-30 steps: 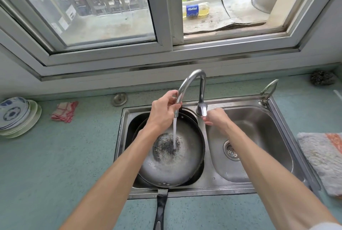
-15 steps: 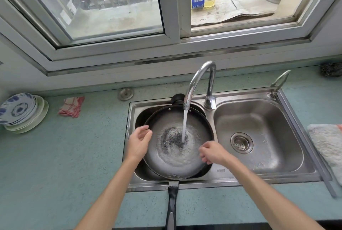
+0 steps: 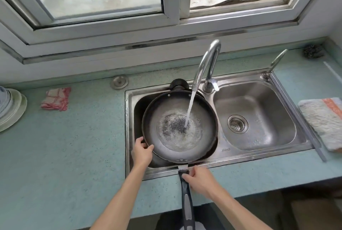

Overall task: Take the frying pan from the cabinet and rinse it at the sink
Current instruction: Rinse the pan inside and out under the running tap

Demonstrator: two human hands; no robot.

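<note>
A dark frying pan lies in the left basin of the steel double sink. Its black handle sticks out over the counter's front edge towards me. Water runs from the chrome faucet into the pan's middle, where it pools over a speckled patch. My left hand grips the pan's near-left rim. My right hand closes around the top of the handle, just below the rim.
The right basin with its drain strainer holds nothing. A folded towel lies at the counter's right, a red checked cloth and stacked plates at the left. A scouring ball sits in the back right corner, below the window.
My left hand left the faucet spout and came down onto the pan's rim. My right hand moved from the faucet base across the pan to its handle. Water keeps running.
</note>
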